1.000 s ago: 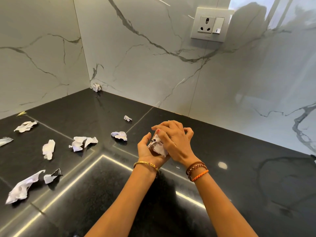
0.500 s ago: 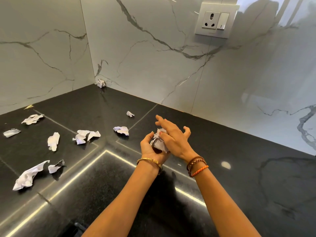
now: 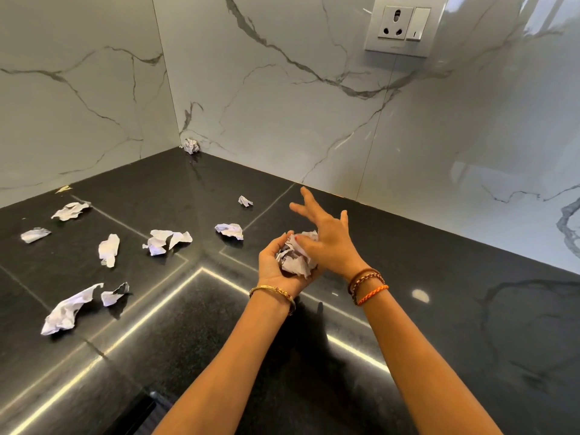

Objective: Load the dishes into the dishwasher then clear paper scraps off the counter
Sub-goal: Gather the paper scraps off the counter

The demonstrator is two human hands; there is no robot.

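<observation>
My left hand point(image 3: 272, 264) cups a crumpled wad of paper scraps point(image 3: 295, 259) above the black counter point(image 3: 439, 309). My right hand point(image 3: 326, 233) lies over the wad's right side with its fingers spread and straight, lifting off. Several loose white scraps lie on the counter to the left: one closest to my hands point(image 3: 230, 230), a tiny one point(image 3: 245, 201), a double piece point(image 3: 166, 240), a narrow one point(image 3: 108, 249), a long one point(image 3: 67, 312) and a ball in the far corner point(image 3: 191, 146).
White marble walls point(image 3: 282, 105) meet at the corner behind the counter. A wall socket with switch point(image 3: 403, 25) sits high on the right wall. A dark edge with a small knob point(image 3: 150, 400) shows at the bottom.
My right hand has opened, its fingers lifting and spreading off the wad. The left hand keeps cupping the paper. The view has shifted so the scraps sit further right.
</observation>
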